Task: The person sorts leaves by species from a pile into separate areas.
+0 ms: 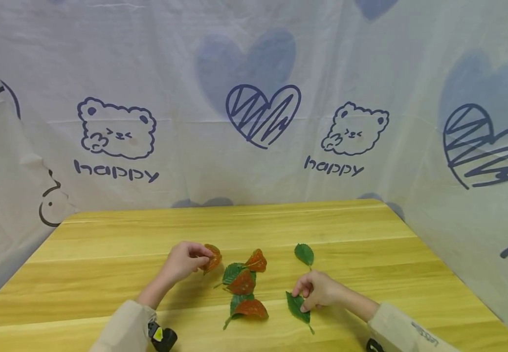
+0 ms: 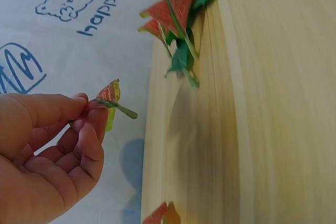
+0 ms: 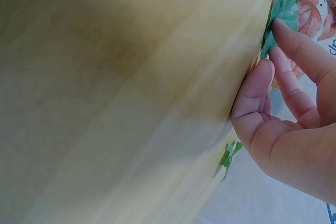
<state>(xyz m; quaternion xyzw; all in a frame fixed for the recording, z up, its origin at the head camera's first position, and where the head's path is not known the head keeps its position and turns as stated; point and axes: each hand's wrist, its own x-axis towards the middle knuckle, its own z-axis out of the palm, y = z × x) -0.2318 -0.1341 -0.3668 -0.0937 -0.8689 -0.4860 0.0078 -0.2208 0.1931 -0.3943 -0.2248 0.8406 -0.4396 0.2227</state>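
Note:
My left hand [image 1: 186,261] pinches a small red leaf [image 2: 107,95] between thumb and fingertips, its short stem pointing outward in the left wrist view. In the head view that orange-red leaf [image 1: 213,259] shows just past the fingers, partly hidden by them. Down on the table, my right hand [image 1: 320,289] has thumb and index finger on a serrated green leaf [image 1: 297,305] whose stem points toward me. The right wrist view shows those fingertips at the edge of the green leaf [image 3: 284,9]. Beyond this hand lies another green leaf [image 1: 304,254].
Between the hands is a loose column of leaves: a red leaf [image 1: 257,260] at the far end, another red leaf [image 1: 241,282] over a green leaf [image 1: 232,272], and a red leaf [image 1: 251,308] nearest me. The wooden table [image 1: 117,234] meets a printed cloth [image 1: 183,146] behind.

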